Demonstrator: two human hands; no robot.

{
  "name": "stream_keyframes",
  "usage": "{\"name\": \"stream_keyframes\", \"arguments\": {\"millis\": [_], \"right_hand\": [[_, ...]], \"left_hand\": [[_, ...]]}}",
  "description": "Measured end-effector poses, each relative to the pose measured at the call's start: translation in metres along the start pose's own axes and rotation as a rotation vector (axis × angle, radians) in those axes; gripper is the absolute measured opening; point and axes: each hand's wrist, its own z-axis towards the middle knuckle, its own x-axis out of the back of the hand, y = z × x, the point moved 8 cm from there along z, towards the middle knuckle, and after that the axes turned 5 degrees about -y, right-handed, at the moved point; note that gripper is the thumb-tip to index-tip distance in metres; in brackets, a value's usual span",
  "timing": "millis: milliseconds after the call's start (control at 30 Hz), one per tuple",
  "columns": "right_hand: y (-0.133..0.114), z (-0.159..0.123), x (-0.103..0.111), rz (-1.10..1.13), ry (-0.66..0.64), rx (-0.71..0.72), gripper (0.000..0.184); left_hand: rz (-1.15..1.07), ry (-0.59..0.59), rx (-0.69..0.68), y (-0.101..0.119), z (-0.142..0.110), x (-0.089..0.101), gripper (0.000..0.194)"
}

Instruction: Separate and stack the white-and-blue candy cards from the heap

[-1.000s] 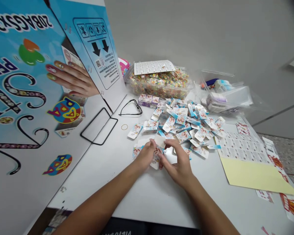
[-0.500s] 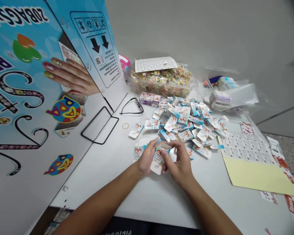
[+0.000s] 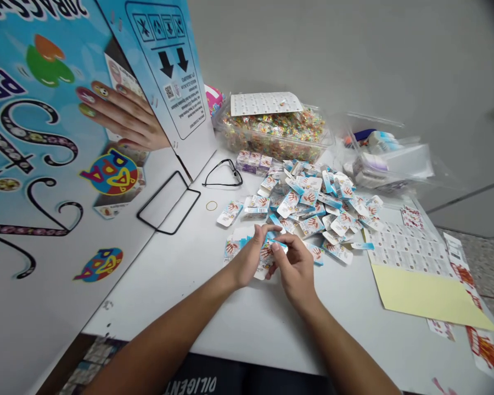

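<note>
Between both hands is a small blue-and-white cardboard box (image 3: 267, 251) printed with a hand picture. My left hand (image 3: 249, 255) grips its left side, fingers behind it. The thumb and fingers of my right hand (image 3: 292, 262) pinch its right side near the top. Part of the box is hidden by the fingers. Just left of my left hand, similar flat cartons (image 3: 231, 248) lie on the table. Beyond my hands spreads a heap of such small boxes (image 3: 310, 192), several with flaps standing out.
A large printed carton (image 3: 66, 219) stands at the left, beside a black wire frame (image 3: 168, 203) and glasses (image 3: 224, 174). A clear tub of colourful packets (image 3: 271, 134) sits at the back. Sticker sheets (image 3: 411, 249) and yellow paper (image 3: 428, 293) lie at the right.
The raised white flap at the box's top now lies folded down, with a blue edge showing. My fingers have shifted closer together at the top. The camera view has tilted slightly.
</note>
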Motion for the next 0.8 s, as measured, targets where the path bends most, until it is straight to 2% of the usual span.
{"name": "stream_keyframes", "arguments": {"millis": [100,233,367,433,500,567,667,800], "right_hand": [[-0.001,-0.002,0.003,-0.029,0.048,0.032,0.021],[-0.012,-0.001,0.004,-0.147,0.032,0.135,0.016],[-0.037,-0.006,0.0,-0.45,0.064,0.415,0.007],[-0.049,-0.012,-0.006,-0.576,0.085,0.57,0.012],[-0.055,-0.018,-0.011,-0.647,0.085,0.656,0.018],[-0.056,-0.019,-0.014,-0.658,0.07,0.648,0.022],[-0.054,-0.015,-0.01,-0.569,0.063,0.53,0.019],[-0.054,-0.015,-0.008,-0.451,0.049,0.516,0.018]], "left_hand": [[0.009,-0.001,-0.002,0.0,-0.003,-0.002,0.081],[0.0,0.032,-0.013,0.0,-0.003,0.001,0.078],[-0.004,0.077,-0.018,0.004,-0.003,0.004,0.075],[0.01,0.067,-0.002,0.004,-0.004,0.002,0.076],[0.072,0.081,-0.035,0.008,-0.006,0.002,0.079],[0.181,0.139,-0.142,0.015,-0.01,0.006,0.085],[0.35,0.215,-0.285,0.024,-0.016,0.009,0.096],[0.388,0.228,-0.307,0.027,-0.019,0.009,0.096]]}}
